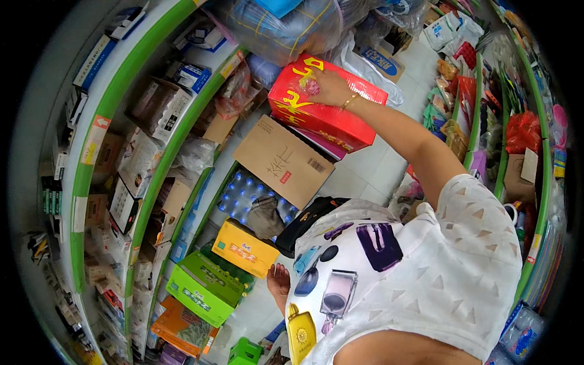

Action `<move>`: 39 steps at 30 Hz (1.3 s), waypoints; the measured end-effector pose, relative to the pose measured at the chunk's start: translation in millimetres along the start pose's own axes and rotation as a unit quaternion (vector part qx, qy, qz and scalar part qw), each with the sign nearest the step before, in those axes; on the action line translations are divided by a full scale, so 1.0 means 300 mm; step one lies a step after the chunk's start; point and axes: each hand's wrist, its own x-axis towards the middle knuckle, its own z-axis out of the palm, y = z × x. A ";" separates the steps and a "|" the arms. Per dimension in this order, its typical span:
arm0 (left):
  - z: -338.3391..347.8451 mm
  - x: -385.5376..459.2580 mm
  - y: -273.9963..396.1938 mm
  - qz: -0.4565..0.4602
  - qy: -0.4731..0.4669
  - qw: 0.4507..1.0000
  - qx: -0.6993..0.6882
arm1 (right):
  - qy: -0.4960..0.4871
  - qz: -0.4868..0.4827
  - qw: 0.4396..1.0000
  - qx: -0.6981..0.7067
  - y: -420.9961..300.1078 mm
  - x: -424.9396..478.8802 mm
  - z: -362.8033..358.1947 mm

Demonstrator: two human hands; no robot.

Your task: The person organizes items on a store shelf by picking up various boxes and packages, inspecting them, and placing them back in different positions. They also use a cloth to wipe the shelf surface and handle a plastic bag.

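My right hand, with a gold bracelet at the wrist, is on the top of a red carton bearing yellow writing. Thumb and fingers close around a crumpled patch on its surface. A pink-purple box edge shows under the carton. Low beside my body hangs my left hand, empty, its fingers loosely curled, near a yellow drink carton. Between the hands lie a brown cardboard carton and a pack of blue-capped bottles with a grey-brown cloth over it.
Green-edged shelves stocked with boxes run along the left. More shelves stand at right. A green drink carton and an orange carton sit near the left shelf. Large plastic-wrapped bundles lie beyond the red carton. A black bag is at my waist.
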 end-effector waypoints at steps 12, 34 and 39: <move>0.011 -0.029 -0.049 0.000 -0.008 1.000 -0.025 | -0.323 -0.090 0.639 0.692 -0.073 0.006 -0.152; 1.020 -0.812 0.062 0.284 -0.416 0.861 0.071 | -0.291 -0.161 0.524 0.784 -0.634 -0.385 -0.270; 0.982 -0.774 0.074 0.723 -0.252 0.538 0.353 | -0.232 -0.109 0.639 0.725 -0.663 -0.413 -0.241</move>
